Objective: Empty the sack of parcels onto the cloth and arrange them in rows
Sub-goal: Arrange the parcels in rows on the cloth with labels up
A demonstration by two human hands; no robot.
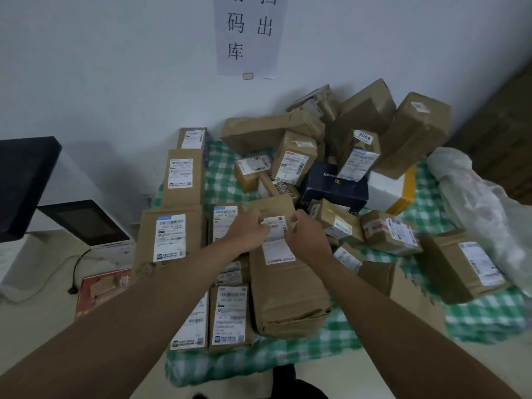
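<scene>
A green-and-white checked cloth lies on the floor against the wall. Several brown parcels lie flat in a column along its left side. A loose heap of brown boxes and a dark blue box fills the back right. My left hand and my right hand both grip the far end of a long brown paper parcel with a white label, which lies in the middle of the cloth. The pale translucent sack lies crumpled at the right edge.
A white machine with a dark screen and a black monitor stand at the left, with a black cable on the floor. A red carton lies beside the cloth. A paper sign hangs on the wall.
</scene>
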